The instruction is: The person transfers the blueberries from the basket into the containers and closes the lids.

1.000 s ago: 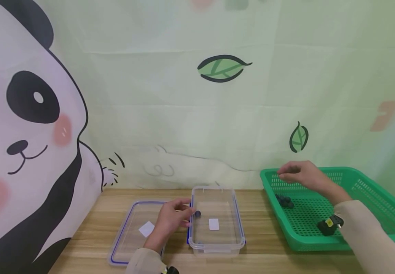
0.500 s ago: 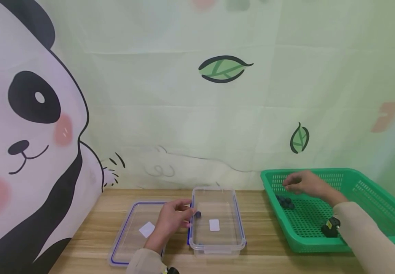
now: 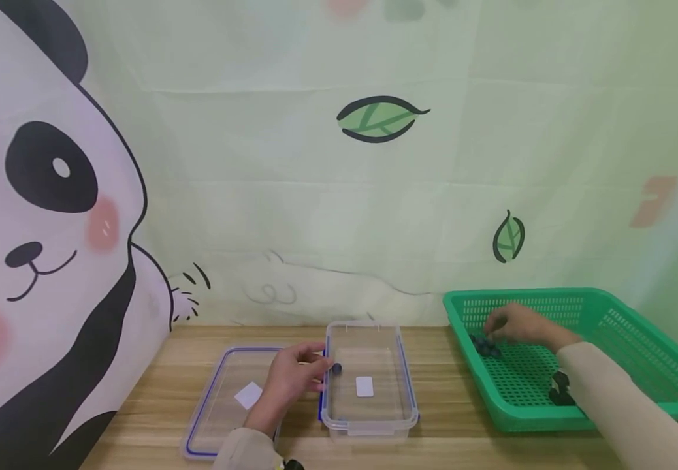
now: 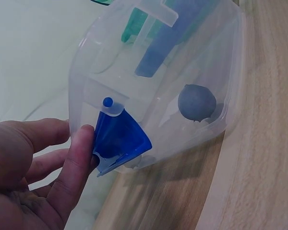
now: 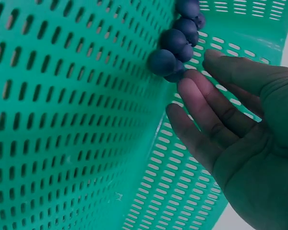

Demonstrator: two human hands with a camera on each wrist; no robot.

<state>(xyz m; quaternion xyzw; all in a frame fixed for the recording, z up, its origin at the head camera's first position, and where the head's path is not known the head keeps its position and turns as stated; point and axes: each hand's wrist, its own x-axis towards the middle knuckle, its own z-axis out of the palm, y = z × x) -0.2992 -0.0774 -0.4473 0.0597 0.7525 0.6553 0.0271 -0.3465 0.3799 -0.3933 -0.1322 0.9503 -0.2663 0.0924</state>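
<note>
Lying beside the parted fingers (image 5: pixel 201 106) of the right hand (image 5: pixel 247 141) are dark berries (image 5: pixel 173 41).

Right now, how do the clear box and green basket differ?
The green basket is larger than the clear box. The basket is opaque with slotted walls, the box see-through and unslotted. The basket holds a cluster of dark berries; the box shows fewer. Shared: both open-topped, on the wooden table.

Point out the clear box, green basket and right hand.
Clear box (image 3: pixel 370 358): head view, bare bottom.
Green basket (image 3: pixel 541 418): head view, front rim.
Right hand (image 5: pixel 256 147): right wrist view, on the palm.
</note>
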